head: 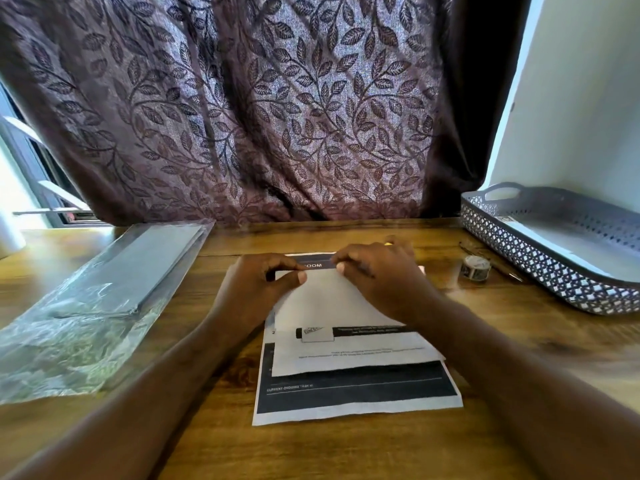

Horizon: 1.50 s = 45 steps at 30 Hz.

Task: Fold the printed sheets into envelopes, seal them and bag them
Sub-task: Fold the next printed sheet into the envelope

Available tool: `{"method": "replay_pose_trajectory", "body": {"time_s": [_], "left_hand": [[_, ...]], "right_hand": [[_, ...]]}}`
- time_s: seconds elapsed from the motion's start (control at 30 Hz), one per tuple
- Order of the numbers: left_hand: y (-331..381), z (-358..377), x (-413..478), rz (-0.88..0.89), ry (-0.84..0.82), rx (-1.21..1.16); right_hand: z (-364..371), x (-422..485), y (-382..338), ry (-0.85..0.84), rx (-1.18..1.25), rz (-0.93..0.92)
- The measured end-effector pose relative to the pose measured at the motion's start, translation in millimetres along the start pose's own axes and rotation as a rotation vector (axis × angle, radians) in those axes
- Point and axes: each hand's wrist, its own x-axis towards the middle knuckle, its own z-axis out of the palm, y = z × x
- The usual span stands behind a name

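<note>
A printed sheet (pixel 356 393) lies on the wooden table (pixel 311 452) in front of me, its far part folded back toward me over the middle. My left hand (pixel 256 289) pinches the fold's far edge on the left. My right hand (pixel 381 278) pinches the same edge on the right. Both thumbs press down on the white folded flap (pixel 332 306). At the left lies a clear plastic bag (pixel 86 306) with grey envelopes inside.
A grey perforated basket (pixel 554 254) holding white sheets stands at the right. A small roll of patterned tape (pixel 476 268) and a thin pen-like tool (pixel 505 270) lie between it and my right hand. A leaf-patterned curtain hangs behind the table.
</note>
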Motion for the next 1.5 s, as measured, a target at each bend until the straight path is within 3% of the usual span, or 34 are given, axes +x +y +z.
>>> {"method": "replay_pose_trajectory", "body": {"time_s": [0.2, 0.47, 0.8, 1.03, 1.17, 1.37, 1.5], "left_hand": [[5, 2, 0, 0.116, -0.036, 0.039], [-14, -11, 12, 0.002, -0.013, -0.061], [-28, -21, 18, -0.072, 0.024, -0.059], [-26, -22, 18, -0.067, 0.109, -0.001], [-13, -18, 10, 0.186, 0.157, 0.37], [23, 1, 1, 0.496, 0.067, 0.361], [23, 1, 3, 0.551, 0.094, 0.335]], "right_hand": [[5, 1, -9, -0.068, -0.064, -0.161], [-13, 2, 20, -0.208, 0.126, 0.053], [-24, -5, 50, -0.139, 0.309, 0.234], [-25, -2, 40, -0.079, 0.486, 0.224], [-21, -2, 19, 0.002, 0.387, 0.173], [-11, -8, -17, 0.111, 0.326, -0.042], [-8, -8, -15, 0.147, 0.318, -0.13]]}}
